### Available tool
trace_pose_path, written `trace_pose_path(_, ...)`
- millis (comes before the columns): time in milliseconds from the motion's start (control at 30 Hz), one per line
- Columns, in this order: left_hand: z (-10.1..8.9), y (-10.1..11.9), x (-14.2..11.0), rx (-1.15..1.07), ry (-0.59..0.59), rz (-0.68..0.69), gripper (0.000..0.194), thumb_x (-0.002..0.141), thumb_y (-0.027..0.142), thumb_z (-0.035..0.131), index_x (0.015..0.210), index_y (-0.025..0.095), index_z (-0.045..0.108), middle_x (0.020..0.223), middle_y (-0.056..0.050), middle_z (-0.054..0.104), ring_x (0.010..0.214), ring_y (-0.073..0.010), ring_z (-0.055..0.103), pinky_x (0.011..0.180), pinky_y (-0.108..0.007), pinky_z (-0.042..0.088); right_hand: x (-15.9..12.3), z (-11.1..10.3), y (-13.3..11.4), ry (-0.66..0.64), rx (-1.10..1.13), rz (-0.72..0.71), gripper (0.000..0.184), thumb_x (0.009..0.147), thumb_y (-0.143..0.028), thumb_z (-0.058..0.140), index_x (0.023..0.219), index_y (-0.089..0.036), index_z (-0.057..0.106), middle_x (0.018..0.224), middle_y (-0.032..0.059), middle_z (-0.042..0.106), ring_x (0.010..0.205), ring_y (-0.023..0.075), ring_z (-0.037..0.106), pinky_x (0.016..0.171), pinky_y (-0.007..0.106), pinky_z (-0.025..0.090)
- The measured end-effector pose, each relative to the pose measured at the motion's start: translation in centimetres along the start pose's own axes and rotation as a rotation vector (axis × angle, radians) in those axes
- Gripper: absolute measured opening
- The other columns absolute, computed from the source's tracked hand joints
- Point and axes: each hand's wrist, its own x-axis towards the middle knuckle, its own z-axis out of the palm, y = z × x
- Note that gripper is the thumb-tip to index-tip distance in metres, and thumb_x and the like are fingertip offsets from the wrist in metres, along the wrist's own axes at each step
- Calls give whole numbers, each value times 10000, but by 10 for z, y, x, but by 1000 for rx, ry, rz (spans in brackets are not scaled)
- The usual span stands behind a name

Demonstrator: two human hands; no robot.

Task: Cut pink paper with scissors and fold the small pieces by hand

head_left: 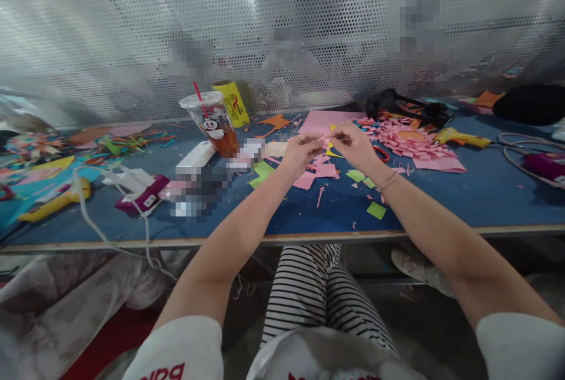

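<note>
My left hand (301,153) and my right hand (354,146) meet above the blue table (441,197), fingertips pinched together on a small pink paper piece (327,140). Just under the hands lie loose pink paper scraps (315,173) and a yellow scrap (332,149). A pink sheet (321,120) lies flat behind the hands. A round pile of pink paper pieces (408,140) sits to the right of my right hand. Red-handled scissors (381,153) lie partly hidden behind my right wrist.
A plastic cup with a red straw (212,121) and a yellow can (232,103) stand at the back left. Yellow glue guns lie at the right (461,138) and the far left (57,200). Green scraps (376,210), white cables (110,215) and a perforated metal screen (282,33) surround the work area.
</note>
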Motion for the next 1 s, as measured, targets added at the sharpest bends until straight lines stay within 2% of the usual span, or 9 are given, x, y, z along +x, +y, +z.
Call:
trace_pose_path(233, 1, -3, 1, 31, -36, 36, 215, 563, 133, 741, 736, 137, 614, 638, 25, 609, 590, -54, 572, 665, -221, 471, 0, 0, 1, -26, 32, 46, 95, 676, -139, 548, 742, -180, 604, 809, 30, 605, 700, 130, 549, 605, 273, 440)
trace_pose_path(500, 2, -3, 0, 117, -14, 91, 277, 532, 167, 759, 744, 147, 581, 642, 45, 592, 599, -66, 576, 671, -239, 467, 4, 1, 6, -108, 255, 132, 61, 671, -214, 610, 711, -172, 592, 686, 2, 598, 640, 120, 543, 616, 278, 431)
trace_pose_path(633, 1, -3, 0, 147, 10, 107, 294, 521, 182, 766, 743, 151, 575, 630, 53, 582, 594, -69, 578, 657, -238, 469, 4, 0, 5, -129, 226, 138, 60, 691, -219, 609, 722, -170, 594, 682, -2, 587, 613, 109, 523, 598, 271, 418)
trace_pose_path(833, 0, 1, 0, 46, -36, 26, 261, 539, 157, 770, 726, 131, 590, 623, 35, 595, 580, -61, 579, 669, -231, 482, 3, 1, 4, -92, 174, 107, 36, 719, -196, 586, 741, -170, 598, 728, 11, 606, 662, 118, 553, 634, 278, 434)
trace_pose_path(1000, -1, 4, 0, -24, -43, -70, 222, 561, 109, 756, 711, 129, 593, 608, 39, 584, 569, -45, 579, 641, -192, 487, 5, 0, 8, -112, 253, 134, 74, 717, -234, 620, 764, -177, 621, 711, 2, 604, 631, 108, 540, 626, 276, 440)
